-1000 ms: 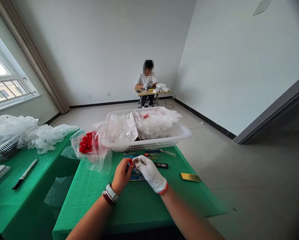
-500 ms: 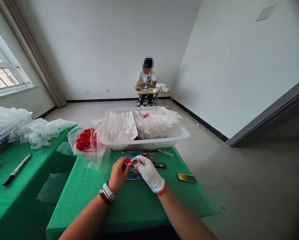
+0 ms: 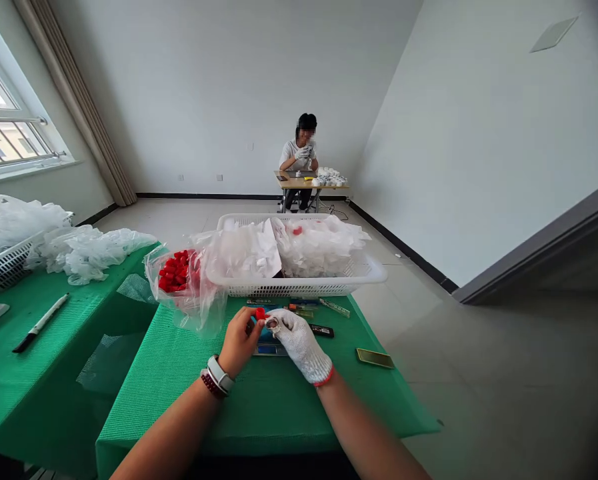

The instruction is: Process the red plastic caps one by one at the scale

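My bare left hand (image 3: pixel 239 339) pinches a small red plastic cap (image 3: pixel 260 313) over the green-covered table (image 3: pixel 179 373). My right hand (image 3: pixel 299 343), in a white knitted glove with a red cuff, is closed beside it. Its fingers grip a small round ring-like piece (image 3: pixel 272 323), whose exact kind I cannot make out. The two hands almost touch. Beneath them lies a flat device with a blue display (image 3: pixel 267 349), partly hidden. A clear bag of red caps (image 3: pixel 176 272) sits left of the hands.
A white plastic basket (image 3: pixel 299 288) of clear plastic bags stands behind the hands. On the table lie a black-labelled item (image 3: pixel 321 331) and a gold-rimmed rectangular piece (image 3: pixel 375 358). A marker (image 3: pixel 41 323) rests on the left table. Another person (image 3: pixel 299 155) sits at a far desk.
The view has shifted slightly, so the room appears moved right. My left hand holds the red cap a little higher and at a different angle. The far person's hands have risen.
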The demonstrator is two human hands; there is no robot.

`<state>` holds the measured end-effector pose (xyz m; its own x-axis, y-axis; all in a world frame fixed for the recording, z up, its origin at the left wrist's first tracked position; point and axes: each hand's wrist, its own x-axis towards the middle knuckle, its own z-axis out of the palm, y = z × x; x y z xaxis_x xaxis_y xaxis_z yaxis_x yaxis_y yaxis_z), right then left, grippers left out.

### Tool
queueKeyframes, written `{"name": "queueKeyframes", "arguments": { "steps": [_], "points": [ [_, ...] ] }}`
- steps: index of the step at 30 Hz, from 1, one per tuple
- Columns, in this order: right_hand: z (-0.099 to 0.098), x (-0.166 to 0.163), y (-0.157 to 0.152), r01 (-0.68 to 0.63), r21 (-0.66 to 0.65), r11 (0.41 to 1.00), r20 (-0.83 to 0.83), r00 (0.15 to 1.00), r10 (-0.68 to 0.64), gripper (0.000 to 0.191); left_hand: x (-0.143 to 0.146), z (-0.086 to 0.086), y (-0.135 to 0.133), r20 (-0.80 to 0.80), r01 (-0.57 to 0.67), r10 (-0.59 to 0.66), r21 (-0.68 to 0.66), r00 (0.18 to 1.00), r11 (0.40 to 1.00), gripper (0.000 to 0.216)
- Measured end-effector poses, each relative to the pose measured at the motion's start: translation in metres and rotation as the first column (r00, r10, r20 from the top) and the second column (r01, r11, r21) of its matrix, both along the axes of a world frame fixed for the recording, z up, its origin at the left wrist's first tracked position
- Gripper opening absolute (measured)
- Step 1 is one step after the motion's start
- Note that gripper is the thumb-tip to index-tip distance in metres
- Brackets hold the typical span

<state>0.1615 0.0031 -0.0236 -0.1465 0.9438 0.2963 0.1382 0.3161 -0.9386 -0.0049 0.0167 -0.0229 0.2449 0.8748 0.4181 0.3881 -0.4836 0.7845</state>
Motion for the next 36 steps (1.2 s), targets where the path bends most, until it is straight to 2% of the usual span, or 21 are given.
{"name": "queueKeyframes", "arguments": {
  "steps": [4,10,15,20,28,33,36],
  "points": [
    [-0.007,0.004,0.006,0.007,-0.015,1.000,-0.032,0.999,-0.007,0.040,0.003,0.004,-0.003,-0.009,0.026,-0.026,-0.003,1.000,1.000,0.018],
    [-0.002,0.003,0.008,0.022,-0.011,1.000,-0.055,0.998,-0.022,0.058,0.004,0.011,-0.007,-0.039,0.022,-0.023,-0.014,0.999,1.000,0.015],
    [0.005,0.000,0.003,0.031,-0.002,1.000,0.011,0.999,-0.031,0.045,0.004,0.011,-0.006,-0.043,-0.005,0.005,-0.011,0.999,1.000,0.017],
    [0.010,-0.004,0.000,0.030,-0.028,0.999,0.040,0.999,-0.029,0.041,0.003,0.005,-0.002,-0.055,-0.002,0.001,-0.011,0.998,1.000,0.024],
    [0.002,-0.005,0.000,0.061,-0.081,0.995,0.034,0.998,-0.059,0.037,0.004,-0.006,-0.001,-0.005,0.023,-0.024,-0.095,1.000,0.995,0.030],
    [0.005,-0.006,-0.002,0.010,-0.080,0.997,-0.002,1.000,-0.010,0.034,0.000,-0.012,0.003,-0.013,0.019,-0.021,-0.133,1.000,0.991,0.038],
    [0.011,-0.007,-0.006,-0.043,-0.033,0.999,0.032,0.999,0.044,0.031,-0.001,-0.011,0.005,0.012,0.069,-0.068,-0.178,0.998,0.982,0.040]
  ]
}}
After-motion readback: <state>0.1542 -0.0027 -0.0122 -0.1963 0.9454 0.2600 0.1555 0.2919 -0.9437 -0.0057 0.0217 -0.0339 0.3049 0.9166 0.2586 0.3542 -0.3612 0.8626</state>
